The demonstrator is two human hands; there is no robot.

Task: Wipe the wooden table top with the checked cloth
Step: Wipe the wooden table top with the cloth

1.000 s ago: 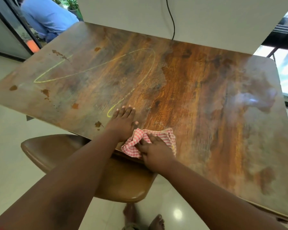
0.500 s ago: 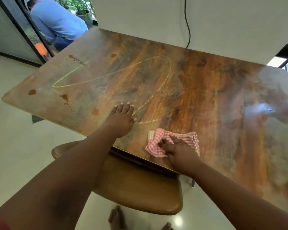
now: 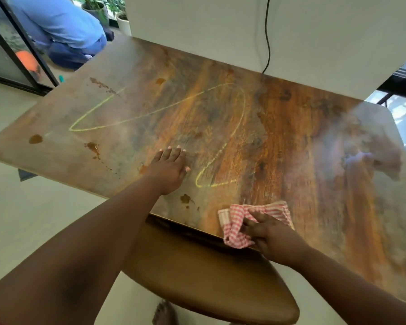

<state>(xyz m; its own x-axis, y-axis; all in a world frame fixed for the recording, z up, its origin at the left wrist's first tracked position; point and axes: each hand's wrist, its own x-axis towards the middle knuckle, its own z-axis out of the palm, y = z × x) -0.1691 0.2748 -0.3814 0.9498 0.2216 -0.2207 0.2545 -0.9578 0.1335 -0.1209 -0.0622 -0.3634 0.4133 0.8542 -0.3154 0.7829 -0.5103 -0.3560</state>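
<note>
The right hand (image 3: pixel 271 238) pinches a bunched fold of the checked cloth (image 3: pixel 249 222), fingers curled and pressed together over the fabric. The cloth is soft, crumpled, pink-and-white gingham, lying at the near edge of the table top (image 3: pixel 291 141), with one fold hanging just past that edge. The left hand (image 3: pixel 168 168) lies flat on the wood, palm down, fingers straight and close together, holding nothing; it sits further in from the near edge, well to the left of the cloth.

The table top is a rectangular slab with rounded corners, glossy, with strong reddish-brown grain. A thin yellow line (image 3: pixel 220 141) loops across its middle, one end curving just right of the left hand. Brown stains (image 3: pixel 93 148) dot the surface toward the left edge, and one more stain (image 3: pixel 185 198) sits near the near edge between the two hands. The right side shows pale glare.

A smooth brown chair seat (image 3: pixel 209 277), rounded in outline, is tucked below the near edge. A black cable (image 3: pixel 267 36) hangs down the white wall beyond the far edge. No containers are seen.
</note>
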